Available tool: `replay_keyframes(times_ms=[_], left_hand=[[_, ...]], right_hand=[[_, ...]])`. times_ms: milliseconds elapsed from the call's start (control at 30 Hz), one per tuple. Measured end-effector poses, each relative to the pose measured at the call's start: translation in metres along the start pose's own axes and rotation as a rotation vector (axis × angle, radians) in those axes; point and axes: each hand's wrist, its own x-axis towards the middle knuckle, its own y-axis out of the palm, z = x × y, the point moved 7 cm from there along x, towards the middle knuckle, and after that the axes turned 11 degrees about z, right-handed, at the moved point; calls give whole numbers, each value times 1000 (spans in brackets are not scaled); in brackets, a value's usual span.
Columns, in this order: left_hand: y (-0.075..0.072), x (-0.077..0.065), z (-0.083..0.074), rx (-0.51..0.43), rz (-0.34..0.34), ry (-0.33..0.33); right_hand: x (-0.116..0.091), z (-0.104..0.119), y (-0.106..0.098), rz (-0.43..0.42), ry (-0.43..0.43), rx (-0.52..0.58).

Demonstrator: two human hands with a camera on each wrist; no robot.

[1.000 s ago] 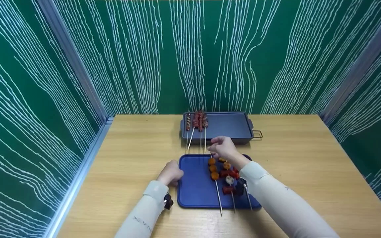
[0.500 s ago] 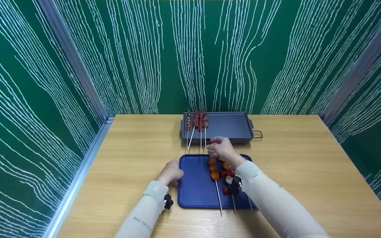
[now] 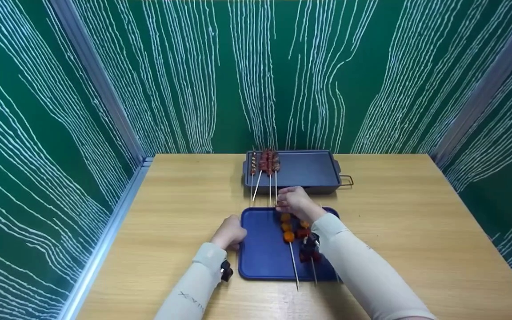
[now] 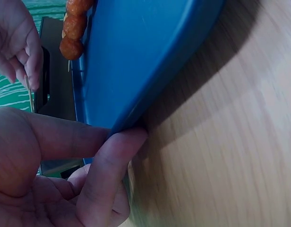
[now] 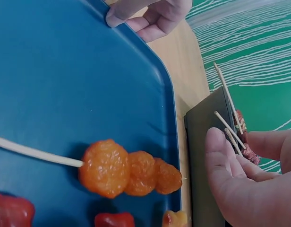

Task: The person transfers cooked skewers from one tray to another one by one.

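My left hand (image 3: 230, 233) pinches the left rim of a blue tray (image 3: 260, 249) between thumb and finger; the left wrist view shows this grip closely. On the tray lies a skewer of orange balls (image 3: 287, 226), beside other skewers with red and dark pieces (image 3: 303, 233) partly covered by my right forearm. My right hand (image 3: 297, 202) is over the gap between tray and grill pan (image 3: 309, 166). Its thumb and fingers are apart around the bare stick ends (image 5: 224, 124) of meat skewers (image 3: 269, 161) lying on the pan. Contact with the sticks cannot be told.
The grill pan stands behind the tray and has a wire handle (image 3: 347, 180) on its right. A thin skewer (image 3: 253, 164) lies at its left end. A green wall with white lines (image 3: 247, 80) rises behind the wooden table (image 3: 185, 191).
My right hand has shifted slightly left toward the stick ends of the meat skewers, its forearm covering more of the tray's right side. The left hand and tray have stayed put.
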Motion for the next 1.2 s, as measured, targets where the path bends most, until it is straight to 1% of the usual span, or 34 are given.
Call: replay_keyframes(times_ms=[100, 200, 300, 400, 433, 467, 600, 700, 800, 933, 1033, 1133, 1200], left_hand=[[-1, -4, -3, 12, -5, -12], [1, 5, 3, -16, 3, -16], [8, 31, 27, -31, 17, -7], [14, 53, 46, -27, 33, -12], [16, 59, 52, -23, 36, -12], [16, 61, 53, -25, 39, -21], [16, 61, 53, -16, 36, -34], [16, 58, 50, -10, 29, -39], [16, 58, 49, 6, 32, -22], [16, 60, 51, 19, 31, -11], [14, 55, 46, 10, 22, -18], [12, 50, 41, 1, 24, -28], [12, 49, 40, 1, 26, -32]], right_hand=[[3, -1, 1, -1, 8, 33], [5, -1, 2, 1, 8, 69], [6, -1, 3, 1, 8, 100], [7, -2, 1, -13, 2, 112], [7, -2, -1, -23, 0, 111], [7, -2, -2, -32, -3, 109], [7, -4, -8, -71, -2, 95], [7, -4, -9, -72, -18, 117], [8, -3, -8, -47, -29, 119], [8, -2, -4, 2, -8, 66], [8, -2, -3, 24, 20, 47], [8, -2, -3, 33, 37, 62], [8, -2, -4, 37, 42, 69]])
